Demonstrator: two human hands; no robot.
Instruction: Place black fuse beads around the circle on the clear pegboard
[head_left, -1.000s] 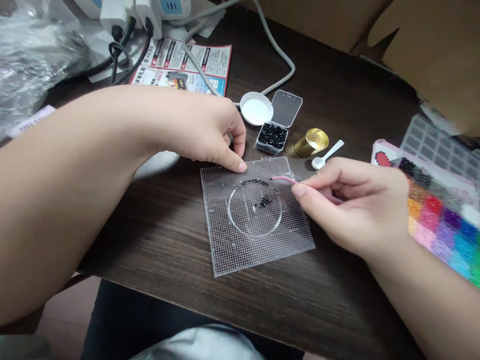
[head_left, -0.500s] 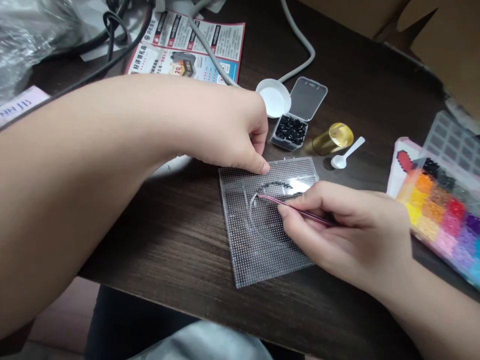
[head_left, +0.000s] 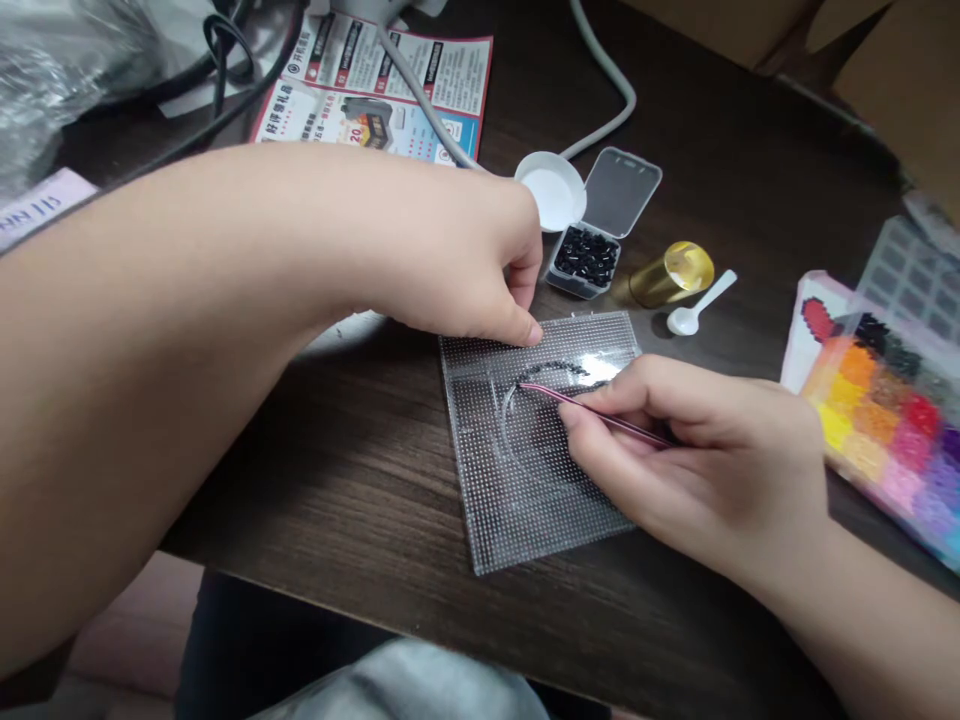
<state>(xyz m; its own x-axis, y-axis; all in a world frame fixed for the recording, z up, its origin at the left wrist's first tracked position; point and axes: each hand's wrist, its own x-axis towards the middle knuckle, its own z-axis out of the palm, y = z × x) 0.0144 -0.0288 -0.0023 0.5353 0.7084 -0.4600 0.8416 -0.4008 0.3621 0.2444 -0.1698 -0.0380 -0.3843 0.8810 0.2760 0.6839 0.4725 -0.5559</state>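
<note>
One clear pegboard (head_left: 510, 535) lies flat on the dark wooden table (head_left: 330, 490) in front of you, with an arc of black beads (head_left: 553, 366) on its upper half. Your right hand (head_left: 705, 450) pinches pink tweezers (head_left: 619, 420) between thumb and fingers, their tips at the left end of that arc. A dark speck shows there, but whether the tips grip a bead is too small to tell. Your left hand (head_left: 465, 245) has its thumb on the board's far edge and its fingers curled down behind; you hide most of them, so I cannot tell whether they pinch the board.

The step in hand looks like setting or straightening a bead in the arc. The next move calls for a steady board and a light, upright release onto one peg, without nudging neighbours.

Just beyond the board sits a lidded box of black beads (head_left: 586, 258), its lid back, beside a white dish (head_left: 553, 195). Rightward stand a gold cylinder (head_left: 669, 278), a white spoon (head_left: 701, 305) and a multicoloured bead tray (head_left: 874, 415).
</note>
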